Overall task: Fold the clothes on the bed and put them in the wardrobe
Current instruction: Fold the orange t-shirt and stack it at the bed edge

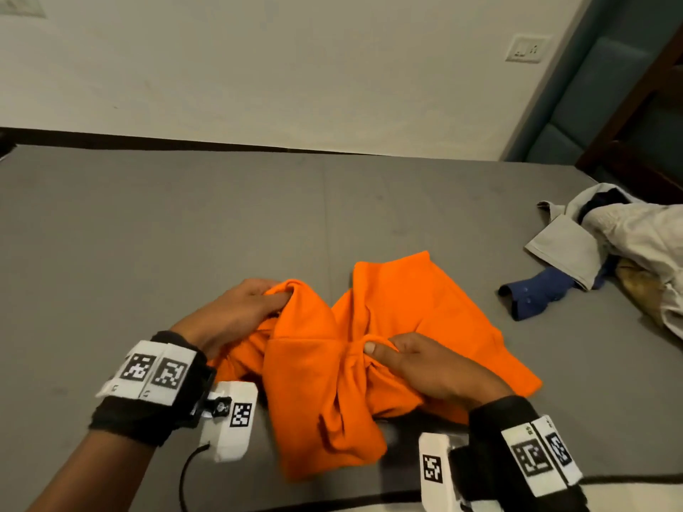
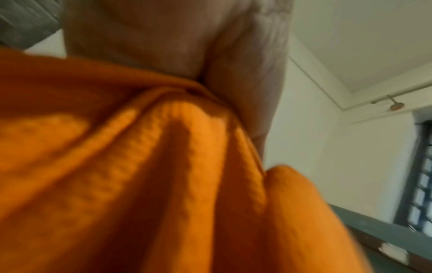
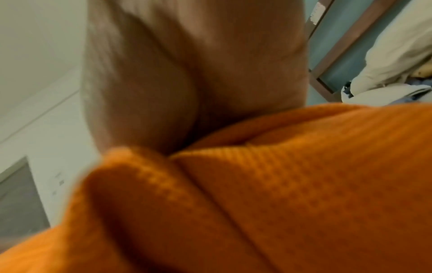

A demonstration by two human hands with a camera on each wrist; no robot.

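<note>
Orange clothes [image 1: 388, 327] lie bunched on the grey bed [image 1: 148, 234], right in front of you; your left hand [image 1: 236, 312] grabs a fold at the left side, with fingers curled round it; your right hand [image 1: 428, 367] pinches the cloth in the middle with its thumb. More clothes, a white pile [image 1: 621, 230] and a blue sleeve [image 1: 532, 293], sit far off on the bed's right side.
</note>
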